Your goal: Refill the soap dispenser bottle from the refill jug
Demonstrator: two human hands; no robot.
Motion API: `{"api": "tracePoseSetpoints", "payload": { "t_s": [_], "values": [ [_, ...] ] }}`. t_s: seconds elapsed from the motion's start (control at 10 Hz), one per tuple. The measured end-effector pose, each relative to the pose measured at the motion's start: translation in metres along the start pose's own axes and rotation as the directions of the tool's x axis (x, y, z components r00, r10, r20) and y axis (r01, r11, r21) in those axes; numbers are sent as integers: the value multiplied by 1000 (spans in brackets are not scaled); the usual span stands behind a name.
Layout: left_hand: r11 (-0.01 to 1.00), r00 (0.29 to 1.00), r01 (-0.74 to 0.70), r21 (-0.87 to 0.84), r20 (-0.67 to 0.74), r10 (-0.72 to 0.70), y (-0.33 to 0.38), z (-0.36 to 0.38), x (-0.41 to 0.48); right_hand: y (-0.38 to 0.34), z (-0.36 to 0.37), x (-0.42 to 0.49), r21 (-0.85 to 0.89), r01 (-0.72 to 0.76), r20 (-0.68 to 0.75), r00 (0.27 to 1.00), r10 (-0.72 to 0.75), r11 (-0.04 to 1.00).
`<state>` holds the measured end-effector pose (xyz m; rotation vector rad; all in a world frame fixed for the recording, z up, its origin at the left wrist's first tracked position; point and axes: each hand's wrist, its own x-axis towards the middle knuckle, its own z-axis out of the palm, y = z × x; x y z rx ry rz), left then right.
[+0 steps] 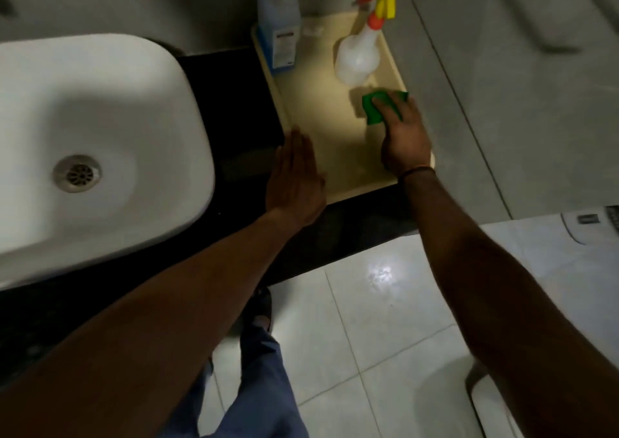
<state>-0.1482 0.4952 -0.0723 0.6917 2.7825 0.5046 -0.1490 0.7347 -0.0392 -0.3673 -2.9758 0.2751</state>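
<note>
The left hand (294,176) is laid flat, fingers straight and together, palm down, over the near left rim of a cream tray (321,129); nothing is held in it. The right hand (403,136) is pressed palm down on a green cloth (376,109), its fingers spread over the cloth, which lies flat on the tray floor toward the tray's right side. A thin band is worn on the right wrist.

The tray is set on a dark surface (231,95), just right of a white basin (93,142) with a metal drain (77,173). At the tray's far left corner a blue refill jug (278,28) with a white cap and a printed label is stood upright, well beyond the left hand and apart from both hands. At the far right of the tray a translucent white spray bottle (356,55) with an orange collar and a yellow and orange trigger head is stood, just beyond the green cloth and the right fingertips; whether it is touched by the cloth cannot be told. A small pale object lying between jug and spray bottle is too blurred to be identified.

Below the surface's edge, pale glossy floor tiles (368,320), blue trousers and a dark sandal are seen.
</note>
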Motion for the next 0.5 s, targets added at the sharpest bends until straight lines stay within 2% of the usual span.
{"api": "tracePoseSetpoints", "payload": {
  "t_s": [0.2,0.3,0.4,0.5],
  "values": [
    [1000,1000,11,-18,-15,-12,10,18,2,40,44,20,-114,115,326,943,-73,987],
    [1000,1000,-4,-5,-29,4,13,18,5,41,47,24,-108,102,395,917,-52,989],
    [1000,999,1,-12,-36,-1,14,18,8,38,57,26,-119,96,442,896,-34,988],
    [998,998,-49,27,-46,50,10,16,7,32,44,23,-23,21,345,939,-12,1000]
  ]
}}
